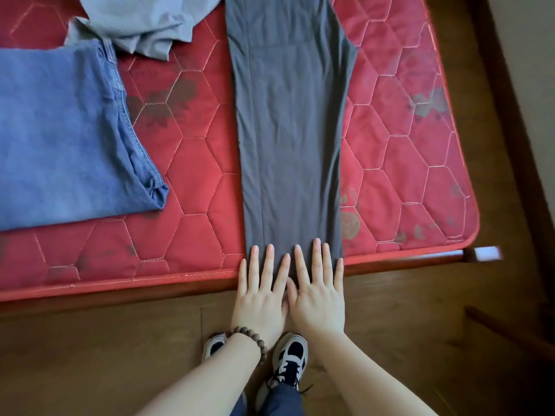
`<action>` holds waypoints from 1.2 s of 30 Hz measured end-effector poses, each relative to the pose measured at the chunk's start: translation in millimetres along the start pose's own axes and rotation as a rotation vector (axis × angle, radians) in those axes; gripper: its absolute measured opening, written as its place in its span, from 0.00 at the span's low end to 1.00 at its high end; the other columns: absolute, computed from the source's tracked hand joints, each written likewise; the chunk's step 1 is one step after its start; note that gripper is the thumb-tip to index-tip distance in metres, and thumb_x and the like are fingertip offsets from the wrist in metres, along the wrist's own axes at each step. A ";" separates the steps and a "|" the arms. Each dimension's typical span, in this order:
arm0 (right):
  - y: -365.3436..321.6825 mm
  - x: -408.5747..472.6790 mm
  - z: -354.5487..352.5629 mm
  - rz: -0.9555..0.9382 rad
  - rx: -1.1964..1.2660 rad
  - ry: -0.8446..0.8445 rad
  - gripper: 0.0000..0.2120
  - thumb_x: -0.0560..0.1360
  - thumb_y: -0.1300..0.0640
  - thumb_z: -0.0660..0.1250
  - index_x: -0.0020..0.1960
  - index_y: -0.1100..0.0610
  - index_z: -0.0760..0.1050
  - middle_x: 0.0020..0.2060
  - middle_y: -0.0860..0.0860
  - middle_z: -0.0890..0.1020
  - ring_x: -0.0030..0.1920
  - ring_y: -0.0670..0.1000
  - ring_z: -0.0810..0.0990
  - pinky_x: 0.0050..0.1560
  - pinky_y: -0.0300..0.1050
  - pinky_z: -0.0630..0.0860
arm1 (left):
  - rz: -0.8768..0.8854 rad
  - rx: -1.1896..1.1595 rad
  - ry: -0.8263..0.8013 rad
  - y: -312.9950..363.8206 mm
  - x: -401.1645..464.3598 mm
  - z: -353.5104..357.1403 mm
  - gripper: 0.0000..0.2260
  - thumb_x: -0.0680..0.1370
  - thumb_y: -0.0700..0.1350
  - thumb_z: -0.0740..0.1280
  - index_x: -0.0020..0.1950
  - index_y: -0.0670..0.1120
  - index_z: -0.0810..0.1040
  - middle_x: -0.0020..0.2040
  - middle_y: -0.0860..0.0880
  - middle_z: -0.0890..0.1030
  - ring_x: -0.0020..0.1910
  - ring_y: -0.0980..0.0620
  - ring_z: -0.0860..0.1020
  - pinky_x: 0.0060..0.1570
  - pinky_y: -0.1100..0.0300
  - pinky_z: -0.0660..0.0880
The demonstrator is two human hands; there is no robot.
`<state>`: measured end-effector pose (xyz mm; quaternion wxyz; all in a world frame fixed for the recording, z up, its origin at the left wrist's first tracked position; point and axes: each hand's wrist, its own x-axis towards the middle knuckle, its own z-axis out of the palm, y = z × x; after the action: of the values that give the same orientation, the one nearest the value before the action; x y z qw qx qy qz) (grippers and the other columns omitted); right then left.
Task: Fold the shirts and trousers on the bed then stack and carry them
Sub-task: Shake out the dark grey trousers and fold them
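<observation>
Trousers (289, 139), dark grey, laid lengthwise as one narrow strip on red mattress (405, 163), hem at near edge. Left hand (260, 291) and right hand (319, 291) flat on hem, fingers straight and spread, gripping nothing. Likely risks: hem slipping off the edge, legs skewing if lifted unevenly. Waistband cut off at top; blue jeans (60, 139) and pale grey shirt (141, 22) partly out of frame.

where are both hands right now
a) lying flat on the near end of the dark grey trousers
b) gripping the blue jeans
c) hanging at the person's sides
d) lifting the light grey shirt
a: the left hand and right hand lie side by side, fingers straight, on the near end of the dark grey trousers at the mattress edge.
</observation>
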<state>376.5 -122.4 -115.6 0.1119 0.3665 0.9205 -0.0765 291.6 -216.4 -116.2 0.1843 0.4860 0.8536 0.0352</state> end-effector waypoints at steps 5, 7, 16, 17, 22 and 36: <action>1.5 -1.4 -16.1 -0.021 0.074 -0.065 0.29 0.80 0.40 0.51 0.78 0.48 0.50 0.78 0.56 0.47 0.78 0.56 0.43 0.76 0.59 0.43 | -0.024 -0.159 0.027 2.4 -10.4 -14.5 0.31 0.75 0.47 0.64 0.77 0.48 0.59 0.78 0.40 0.53 0.77 0.38 0.51 0.73 0.39 0.54; 5.7 3.3 -27.7 0.038 0.203 -0.007 0.31 0.78 0.42 0.58 0.78 0.46 0.52 0.78 0.56 0.47 0.78 0.57 0.45 0.75 0.57 0.45 | -0.141 -0.444 0.132 -0.9 -3.4 -27.9 0.34 0.75 0.43 0.67 0.78 0.49 0.56 0.78 0.40 0.49 0.77 0.41 0.50 0.74 0.44 0.55; 27.6 40.1 -65.2 0.658 0.698 -0.068 0.27 0.73 0.47 0.70 0.68 0.53 0.66 0.62 0.52 0.75 0.64 0.56 0.71 0.62 0.56 0.67 | -0.671 -1.011 0.091 -8.3 31.7 -64.0 0.18 0.75 0.46 0.68 0.64 0.45 0.72 0.58 0.46 0.79 0.60 0.45 0.75 0.55 0.59 0.70; 30.9 43.2 -66.7 0.684 0.705 -0.113 0.23 0.73 0.46 0.70 0.63 0.54 0.69 0.58 0.52 0.78 0.62 0.57 0.74 0.62 0.55 0.68 | -0.662 -0.952 0.057 -8.9 30.8 -64.5 0.12 0.75 0.48 0.68 0.54 0.43 0.75 0.50 0.47 0.80 0.52 0.43 0.77 0.48 0.57 0.72; 46.1 32.1 -66.4 0.570 0.880 -0.192 0.16 0.74 0.48 0.70 0.34 0.54 0.67 0.29 0.46 0.74 0.35 0.50 0.73 0.34 0.42 0.68 | -0.585 -0.981 -0.057 -13.5 17.7 -63.7 0.10 0.75 0.46 0.67 0.49 0.39 0.73 0.42 0.52 0.76 0.42 0.49 0.74 0.42 0.56 0.74; 69.3 -28.4 -83.6 0.402 1.243 -0.498 0.03 0.73 0.55 0.72 0.47 0.52 0.82 0.43 0.47 0.86 0.46 0.47 0.84 0.45 0.38 0.79 | -0.525 -0.981 -0.153 -25.3 -30.5 -86.1 0.04 0.77 0.51 0.67 0.47 0.54 0.73 0.45 0.66 0.76 0.44 0.64 0.74 0.37 0.70 0.70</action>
<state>432.0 -72.5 -31.7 0.1012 0.4972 0.5674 -0.6486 254.9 -245.1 -33.7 0.4526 0.1157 0.8139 0.3455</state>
